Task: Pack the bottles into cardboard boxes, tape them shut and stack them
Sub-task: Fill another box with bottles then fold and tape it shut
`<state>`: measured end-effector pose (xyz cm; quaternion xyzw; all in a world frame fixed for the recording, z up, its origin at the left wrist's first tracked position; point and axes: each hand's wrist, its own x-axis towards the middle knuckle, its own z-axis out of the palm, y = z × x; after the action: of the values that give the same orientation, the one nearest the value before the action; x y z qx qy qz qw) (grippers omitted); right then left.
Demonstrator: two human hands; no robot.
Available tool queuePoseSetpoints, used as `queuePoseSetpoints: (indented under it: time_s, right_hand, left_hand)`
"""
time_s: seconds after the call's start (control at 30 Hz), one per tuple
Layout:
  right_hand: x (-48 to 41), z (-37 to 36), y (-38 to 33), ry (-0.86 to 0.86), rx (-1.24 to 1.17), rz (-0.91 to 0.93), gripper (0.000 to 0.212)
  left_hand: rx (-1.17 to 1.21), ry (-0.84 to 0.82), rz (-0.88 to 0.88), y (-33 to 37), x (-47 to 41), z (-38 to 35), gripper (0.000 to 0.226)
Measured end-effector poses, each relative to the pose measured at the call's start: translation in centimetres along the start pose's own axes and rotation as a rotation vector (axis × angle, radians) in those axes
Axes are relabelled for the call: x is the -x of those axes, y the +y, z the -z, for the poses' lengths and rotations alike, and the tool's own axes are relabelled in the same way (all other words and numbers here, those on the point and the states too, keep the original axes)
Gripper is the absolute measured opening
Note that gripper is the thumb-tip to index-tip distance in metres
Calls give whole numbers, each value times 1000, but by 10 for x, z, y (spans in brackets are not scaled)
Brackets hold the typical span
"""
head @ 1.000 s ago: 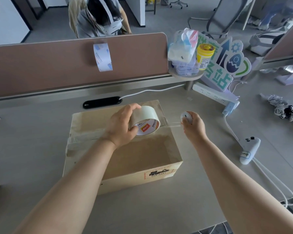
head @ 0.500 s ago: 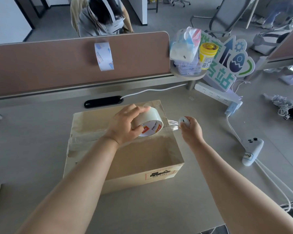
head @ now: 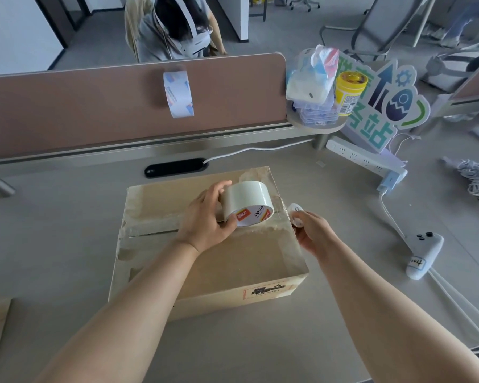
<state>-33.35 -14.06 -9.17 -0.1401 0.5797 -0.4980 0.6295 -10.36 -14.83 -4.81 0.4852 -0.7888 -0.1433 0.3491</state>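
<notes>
The tape roll (head: 246,201), gripped in the left hand (head: 205,221), was lowered toward the top of the cardboard box (head: 233,264) and ended close over the seam; contact could not be confirmed. The right hand (head: 314,234), pinching a small white round piece (head: 296,214), closed in from well right of that grip to just beside the roll, at the box's right edge. The free tape strip (head: 282,207) between the two grips shortened accordingly.
</notes>
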Motion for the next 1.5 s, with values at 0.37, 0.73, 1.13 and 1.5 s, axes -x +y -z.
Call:
queuePoseSetpoints:
  time_s: [0.37,0.73,1.13,1.5]
  right_hand:
    - [2,-12,4,-117,386,162,32]
    - [11,-13,8,180,685,-49,47]
    - [21,-38,-40,132,534,428,23]
    - [36,-64,-60,-188,1106,193,20]
  left_hand:
    - [-89,96,-99,-8,0,-4,43]
    - [-62,74,-95,-7,0,-3,53]
    - [-50,31,-57,-6,1,0,62]
    - [15,-152,40,-2,0,0,76]
